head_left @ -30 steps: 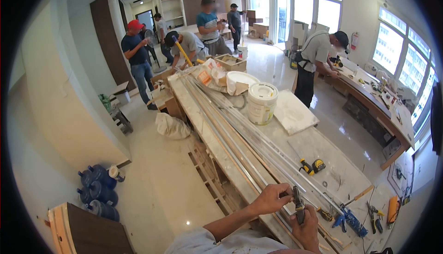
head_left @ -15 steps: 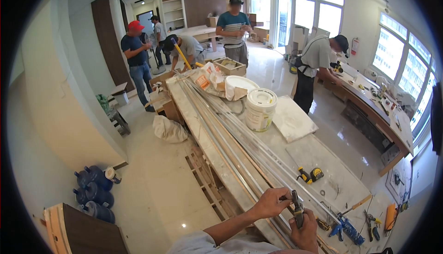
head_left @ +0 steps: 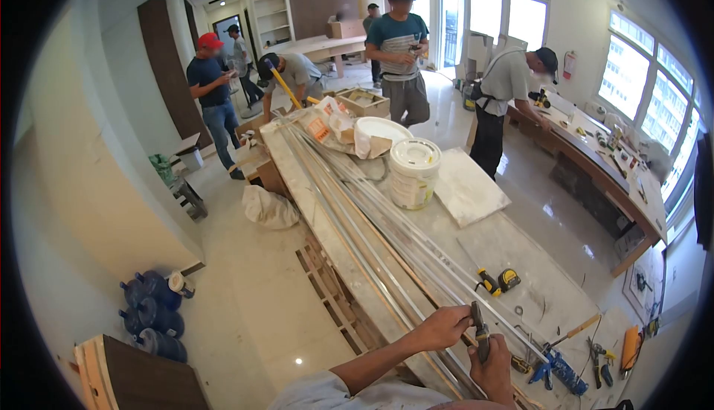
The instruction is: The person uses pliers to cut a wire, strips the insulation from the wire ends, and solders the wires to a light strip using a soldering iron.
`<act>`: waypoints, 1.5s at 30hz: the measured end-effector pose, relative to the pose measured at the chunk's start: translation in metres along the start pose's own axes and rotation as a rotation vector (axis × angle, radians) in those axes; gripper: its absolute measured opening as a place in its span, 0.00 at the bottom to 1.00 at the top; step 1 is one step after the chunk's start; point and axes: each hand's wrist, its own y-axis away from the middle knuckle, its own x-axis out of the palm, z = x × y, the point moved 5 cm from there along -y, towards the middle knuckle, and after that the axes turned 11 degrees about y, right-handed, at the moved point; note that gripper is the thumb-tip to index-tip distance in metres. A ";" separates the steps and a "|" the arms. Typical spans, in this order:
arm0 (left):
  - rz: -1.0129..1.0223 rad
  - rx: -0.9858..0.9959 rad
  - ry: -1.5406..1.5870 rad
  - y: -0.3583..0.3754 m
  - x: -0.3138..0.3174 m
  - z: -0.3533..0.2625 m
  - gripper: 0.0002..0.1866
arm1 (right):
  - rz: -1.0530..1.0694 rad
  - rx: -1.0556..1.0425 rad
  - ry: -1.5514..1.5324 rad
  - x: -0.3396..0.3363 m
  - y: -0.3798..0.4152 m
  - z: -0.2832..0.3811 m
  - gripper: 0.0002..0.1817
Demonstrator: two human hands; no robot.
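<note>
A small dark hand tool with a black head and a grey-and-yellow grip stands nearly upright between my hands; its exact kind does not show. My right hand is wrapped round its lower part. My left hand comes in from the left, fingers pinched at the tool's upper end. Beneath both hands run long metal and clear strips along the worktable. Just beyond them lie a yellow-black tape measure and a yellow-handled screwdriver. A blue caulking gun is to the right of my right hand.
Pliers lie at the table's near right. Farther up stand a white bucket and a white panel. Blue water jugs sit on the floor at left. One person leans over a bench; another walks behind the table.
The person in the teal shirt has come closer, and another person now shows behind. My hands stay near the same spot with the tool; the view has shifted slightly.
</note>
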 end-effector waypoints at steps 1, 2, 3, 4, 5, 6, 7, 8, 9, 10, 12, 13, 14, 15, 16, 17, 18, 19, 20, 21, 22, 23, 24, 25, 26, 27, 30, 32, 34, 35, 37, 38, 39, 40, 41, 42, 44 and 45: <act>-0.025 0.103 -0.043 -0.001 0.002 0.005 0.07 | 0.025 0.021 0.002 0.000 -0.001 -0.001 0.13; -0.008 0.092 -0.037 -0.004 0.002 0.014 0.07 | 0.051 0.049 0.004 0.001 -0.002 -0.001 0.13; -0.009 0.069 -0.029 -0.006 0.001 0.019 0.07 | 0.056 0.083 0.004 0.001 -0.002 -0.004 0.13; 0.006 0.041 -0.016 -0.008 0.004 0.023 0.07 | 0.090 0.085 -0.049 0.004 -0.004 -0.006 0.13; 0.049 0.037 0.025 -0.007 0.002 0.020 0.08 | 0.118 0.105 -0.102 0.005 -0.003 -0.009 0.14; 0.106 0.027 0.069 -0.007 -0.002 0.017 0.09 | 0.136 0.127 -0.155 0.004 -0.005 -0.010 0.14; 0.070 0.158 0.057 -0.009 -0.002 0.011 0.10 | 0.147 0.158 -0.213 0.003 -0.009 -0.011 0.15; 0.032 0.286 0.054 -0.011 -0.002 0.006 0.11 | 0.158 0.176 -0.230 0.002 -0.011 -0.011 0.16; 0.040 0.368 0.022 -0.015 -0.004 -0.001 0.14 | 0.169 0.192 -0.250 0.001 -0.013 -0.014 0.17; 0.022 0.269 0.063 -0.017 -0.001 0.005 0.17 | 0.202 0.198 -0.257 0.003 -0.011 -0.020 0.16; 0.001 0.345 0.022 -0.023 -0.001 0.009 0.20 | 0.229 0.260 -0.278 0.006 -0.007 -0.030 0.15; 0.045 0.315 0.043 -0.026 0.005 0.020 0.20 | 0.267 0.251 -0.306 0.009 -0.006 -0.030 0.17; -0.003 0.363 0.132 -0.029 0.005 0.033 0.23 | 0.304 0.224 -0.333 0.012 -0.006 -0.029 0.20; -0.059 0.414 0.222 -0.031 0.005 0.035 0.25 | 0.303 0.256 -0.335 0.014 -0.004 -0.030 0.20; -0.042 0.398 0.234 -0.031 0.006 0.038 0.25 | 0.293 0.269 -0.338 0.015 -0.003 -0.029 0.21; -0.045 0.432 0.205 -0.033 0.007 0.037 0.27 | 0.283 0.272 -0.335 0.015 -0.003 -0.030 0.22; -0.051 0.468 0.175 -0.034 0.007 0.035 0.28 | 0.284 0.284 -0.332 0.015 -0.003 -0.031 0.22; -0.043 0.460 0.183 -0.036 0.007 0.037 0.28 | 0.308 0.334 -0.370 0.016 -0.001 -0.031 0.23; -0.047 0.472 0.164 -0.037 0.007 0.038 0.28 | 0.329 0.384 -0.408 0.019 0.001 -0.032 0.23; -0.049 0.483 0.145 -0.037 0.008 0.041 0.29 | 0.329 0.399 -0.409 0.024 0.003 -0.029 0.23; -0.040 0.477 0.154 -0.038 0.010 0.043 0.29 | 0.315 0.454 -0.501 0.029 0.007 -0.026 0.23; -0.067 0.466 0.179 -0.040 0.011 0.046 0.28 | 0.302 0.501 -0.590 0.033 0.006 -0.026 0.24; -0.092 0.449 0.201 -0.039 0.010 0.049 0.27 | 0.305 0.510 -0.591 0.036 0.002 -0.026 0.24; -0.088 0.441 0.206 -0.038 0.014 0.050 0.27 | 0.230 0.655 -0.568 0.037 0.001 -0.033 0.24; -0.075 0.547 0.157 -0.031 0.022 0.044 0.26 | 0.148 0.806 -0.541 0.035 0.003 -0.041 0.24; -0.068 0.652 0.103 -0.022 0.027 0.038 0.25 | 0.149 0.816 -0.543 0.036 0.003 -0.048 0.24; -0.119 0.433 0.395 -0.030 0.024 0.045 0.20 | -0.271 0.899 -0.322 0.001 -0.001 -0.095 0.25; -0.069 0.215 0.530 -0.039 0.021 0.065 0.18 | -0.279 0.890 -0.180 -0.021 -0.016 -0.117 0.26; -0.015 0.207 0.664 -0.049 0.025 0.062 0.17 | -0.195 0.871 -0.182 -0.033 -0.032 -0.141 0.26; 0.031 0.206 0.792 -0.054 0.028 0.060 0.18 | -0.200 0.873 -0.180 -0.038 -0.037 -0.154 0.26; 0.022 0.205 0.756 -0.058 0.027 0.061 0.18 | -0.108 0.892 -0.117 -0.039 -0.046 -0.177 0.27; 0.028 0.149 0.743 -0.059 0.026 0.062 0.16 | -0.089 0.894 -0.084 -0.039 -0.046 -0.182 0.27; 0.032 0.097 0.728 -0.062 0.027 0.063 0.14 | -0.088 0.887 -0.086 -0.040 -0.045 -0.184 0.27; 0.026 0.100 0.724 -0.066 0.027 0.063 0.14 | -0.036 0.830 -0.132 -0.036 -0.042 -0.180 0.27; 0.016 0.148 0.666 -0.068 0.028 0.061 0.11 | 0.017 0.776 -0.176 -0.031 -0.037 -0.174 0.27; 0.008 0.194 0.611 -0.070 0.028 0.058 0.09 | 0.083 0.761 -0.227 -0.026 -0.033 -0.163 0.27; 0.019 0.202 0.500 -0.074 0.029 0.049 0.06 | 0.110 0.658 -0.239 -0.018 -0.023 -0.149 0.24; 0.032 0.215 0.391 -0.076 0.030 0.045 0.05 | 0.132 0.554 -0.247 -0.016 -0.021 -0.143 0.22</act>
